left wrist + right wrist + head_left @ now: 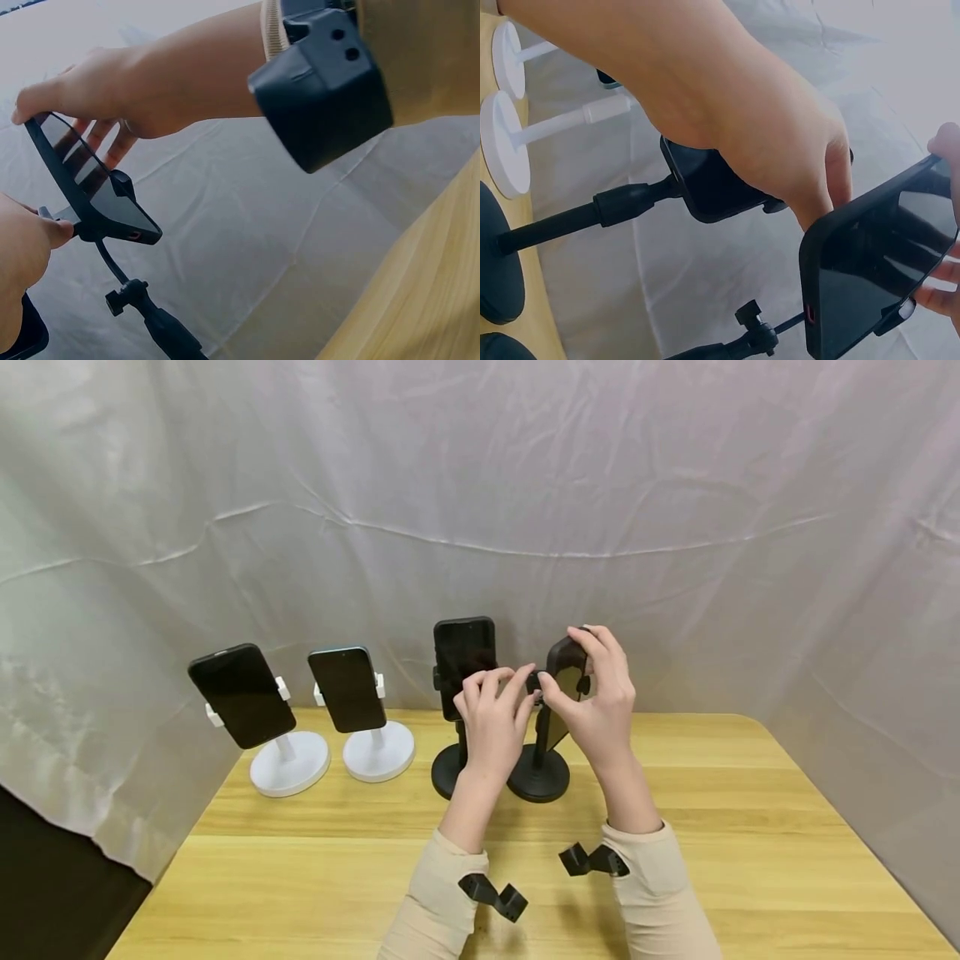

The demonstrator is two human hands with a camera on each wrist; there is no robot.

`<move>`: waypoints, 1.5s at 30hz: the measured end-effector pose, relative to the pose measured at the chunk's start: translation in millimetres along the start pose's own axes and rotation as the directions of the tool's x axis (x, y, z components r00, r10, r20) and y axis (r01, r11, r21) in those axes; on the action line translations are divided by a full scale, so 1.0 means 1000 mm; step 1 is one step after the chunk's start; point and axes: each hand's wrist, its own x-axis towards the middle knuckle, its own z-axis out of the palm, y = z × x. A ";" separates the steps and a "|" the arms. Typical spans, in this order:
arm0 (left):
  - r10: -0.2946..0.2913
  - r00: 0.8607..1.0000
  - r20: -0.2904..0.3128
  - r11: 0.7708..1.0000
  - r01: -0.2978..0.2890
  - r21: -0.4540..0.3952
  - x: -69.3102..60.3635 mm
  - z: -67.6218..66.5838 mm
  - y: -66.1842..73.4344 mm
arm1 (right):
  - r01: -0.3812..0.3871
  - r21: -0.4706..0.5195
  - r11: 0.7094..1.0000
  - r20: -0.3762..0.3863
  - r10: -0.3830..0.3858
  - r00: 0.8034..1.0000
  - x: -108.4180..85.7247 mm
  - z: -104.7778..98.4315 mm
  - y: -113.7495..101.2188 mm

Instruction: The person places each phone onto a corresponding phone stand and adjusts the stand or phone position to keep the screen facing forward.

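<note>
A black phone [565,664] sits sideways-on in the rightmost black phone stand [538,777]. My right hand [606,702] grips this phone by its upper edge, its thumb near the left side and other fingers over the top and far side. Beside it my left hand [495,718] pinches a small part of the stand's clamp at the phone's side; in the left wrist view the thumb [61,234] touches it. The phone's screen [877,262] faces the right wrist view, with a clamp arm [896,316] on its lower right edge.
Left of the hands a second black stand holds a phone [465,652], partly behind my left hand. Farther left, two white stands hold phones [348,689] [243,693]. A wooden table [300,877] lies below, grey cloth [480,485] behind.
</note>
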 end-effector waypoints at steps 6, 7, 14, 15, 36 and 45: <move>0.007 1.000 -0.001 1.000 -0.007 0.017 0.001 0.001 -0.002 | -0.023 -0.060 0.998 0.027 0.024 0.999 0.006 0.005 -0.001; 0.009 1.000 0.002 1.000 -0.009 0.021 0.001 0.000 -0.002 | -0.026 -0.069 0.997 0.031 0.029 0.999 0.007 0.006 -0.001; 0.025 1.000 -0.001 0.999 -0.025 0.039 0.001 -0.001 -0.004 | -0.050 -0.113 0.992 0.051 0.056 0.997 0.007 0.009 -0.004; 0.032 0.999 -0.005 0.999 -0.031 0.039 0.002 -0.001 -0.004 | -0.052 -0.116 0.992 0.050 0.058 0.997 0.007 0.009 -0.004; 0.335 0.938 -0.093 0.942 -0.331 0.063 0.013 0.003 -0.031 | -0.069 -0.240 0.968 0.044 0.081 0.996 0.014 0.015 -0.011; 0.395 0.913 -0.098 0.917 -0.386 0.099 0.014 0.001 -0.036 | -0.013 -0.321 0.947 0.076 0.040 0.996 0.012 0.019 -0.008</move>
